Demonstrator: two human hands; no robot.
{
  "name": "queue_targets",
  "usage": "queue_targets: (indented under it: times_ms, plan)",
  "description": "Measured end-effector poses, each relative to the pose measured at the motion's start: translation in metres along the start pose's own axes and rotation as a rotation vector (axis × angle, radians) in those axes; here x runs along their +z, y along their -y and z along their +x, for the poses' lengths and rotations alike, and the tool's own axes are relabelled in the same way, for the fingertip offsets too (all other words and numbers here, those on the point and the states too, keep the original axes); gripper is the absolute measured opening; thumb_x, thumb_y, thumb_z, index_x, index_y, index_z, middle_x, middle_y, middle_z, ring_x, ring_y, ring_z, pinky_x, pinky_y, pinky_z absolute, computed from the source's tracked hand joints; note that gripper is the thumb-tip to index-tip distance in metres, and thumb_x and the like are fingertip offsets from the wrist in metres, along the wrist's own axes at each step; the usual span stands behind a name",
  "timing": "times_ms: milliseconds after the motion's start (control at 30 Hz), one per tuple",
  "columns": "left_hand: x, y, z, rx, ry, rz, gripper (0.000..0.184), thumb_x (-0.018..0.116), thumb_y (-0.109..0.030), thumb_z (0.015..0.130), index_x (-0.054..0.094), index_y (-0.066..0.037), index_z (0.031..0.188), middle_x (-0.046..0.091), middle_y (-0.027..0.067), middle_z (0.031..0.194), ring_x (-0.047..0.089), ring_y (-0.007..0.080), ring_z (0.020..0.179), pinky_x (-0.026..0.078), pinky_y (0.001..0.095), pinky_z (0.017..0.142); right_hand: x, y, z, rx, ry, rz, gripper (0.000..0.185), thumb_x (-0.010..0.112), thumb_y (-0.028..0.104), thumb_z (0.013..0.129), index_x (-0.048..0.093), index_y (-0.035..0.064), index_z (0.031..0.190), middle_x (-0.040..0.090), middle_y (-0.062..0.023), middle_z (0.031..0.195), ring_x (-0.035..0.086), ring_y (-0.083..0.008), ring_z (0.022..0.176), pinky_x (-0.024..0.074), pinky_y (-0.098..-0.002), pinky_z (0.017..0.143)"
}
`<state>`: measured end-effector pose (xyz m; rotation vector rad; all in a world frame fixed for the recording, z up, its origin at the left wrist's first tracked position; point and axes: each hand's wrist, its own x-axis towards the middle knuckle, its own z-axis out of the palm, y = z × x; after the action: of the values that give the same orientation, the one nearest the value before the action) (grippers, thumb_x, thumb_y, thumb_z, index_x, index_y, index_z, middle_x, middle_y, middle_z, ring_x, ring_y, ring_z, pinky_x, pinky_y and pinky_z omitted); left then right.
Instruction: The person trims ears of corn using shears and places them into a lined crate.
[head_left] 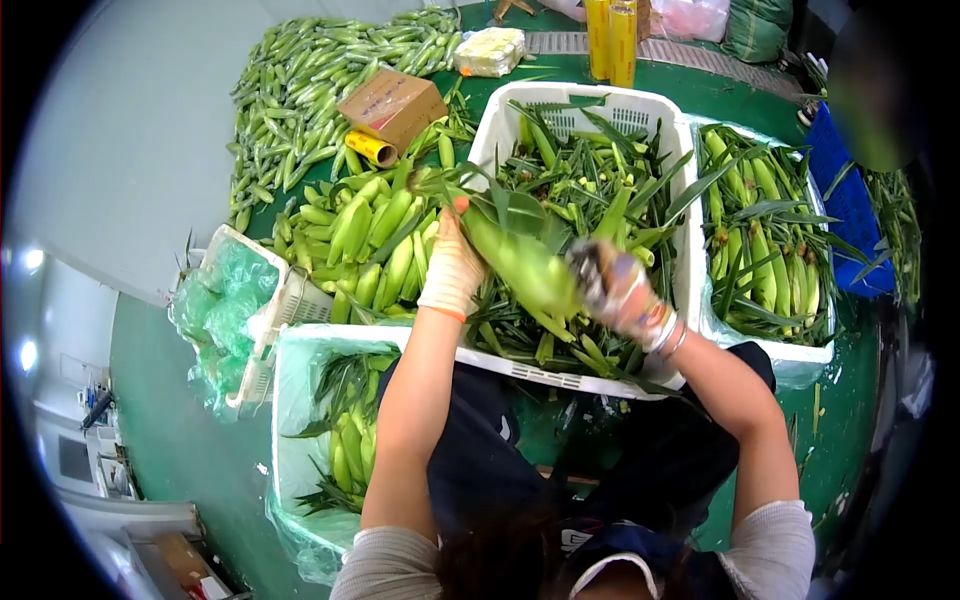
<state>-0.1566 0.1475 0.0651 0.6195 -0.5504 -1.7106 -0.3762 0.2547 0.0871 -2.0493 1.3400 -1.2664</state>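
My left hand [452, 262], in a pale glove with orange fingertips, is closed around one end of a green ear of corn [515, 250]. The ear slants over a white crate [487, 135] heaped with cut husks and leaves [585, 185], its lower end blurred by motion. Close to that lower end is my right hand [628, 295], gloved and curled shut. A dark, blurred patch shows at its fingers; whether this is a tool or part of the glove I cannot make out. Left of the crate lies a pile of trimmed corn ears [375, 225].
Wrapped corn [300, 100] covers the floor at back left, beside a cardboard box [395, 105] and a yellow film roll [371, 148]. Lined bins of unhusked corn stand right [765, 240] and front left [300, 430]. A basket holds green bags [235, 290]. A blue crate [845, 205] stands far right.
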Motion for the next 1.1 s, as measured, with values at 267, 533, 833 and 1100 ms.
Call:
queue_targets:
  times_ms: [267,533,833,1100]
  plan:
    - [-0.011,-0.035,0.016,0.098,-0.249,0.318,0.048,0.06,-0.051,0.085,0.056,-0.004,0.097,0.061,0.0112,0.076,0.06,0.0236,0.073,0.051,0.0367,0.068,-0.038,-0.092,0.03,0.198,-0.299,-0.877,0.036,0.06,0.028,0.082,0.051,0.0,0.103,0.059,-0.0179,0.085,0.061,-0.0241,0.076,0.0497,-0.0409,0.066]
    - [0.038,-0.012,-0.012,-0.24,0.119,0.33,0.061,0.068,-0.05,0.079,0.054,-0.001,0.113,0.063,0.0138,0.099,0.062,0.0246,0.087,0.051,0.0381,0.081,0.035,0.017,0.006,0.457,0.179,0.419,0.055,0.079,0.026,0.07,0.052,0.0004,0.109,0.061,-0.0079,0.092,0.059,-0.0187,0.086,0.0495,-0.0308,0.08]
    - [0.038,-0.009,-0.025,0.0,0.15,0.952,0.04,0.076,-0.018,0.072,0.059,0.0,0.105,0.064,0.0023,0.087,0.059,0.0125,0.074,0.05,0.0288,0.069,0.014,-0.002,-0.002,0.548,0.443,0.389,0.051,0.074,0.029,0.074,0.048,-0.002,0.106,0.059,-0.0131,0.092,0.058,-0.0204,0.085,0.0477,-0.0336,0.076]
    - [0.061,-0.022,-0.04,-0.028,0.177,1.857,0.064,0.077,-0.025,0.063,0.053,0.001,0.116,0.06,0.0186,0.113,0.058,0.0325,0.103,0.046,0.0378,0.088,-0.001,-0.021,0.014,0.548,0.518,0.13,0.069,0.075,0.04,0.069,0.044,-0.0054,0.11,0.056,-0.0165,0.098,0.052,-0.0236,0.091,0.044,-0.0341,0.082]
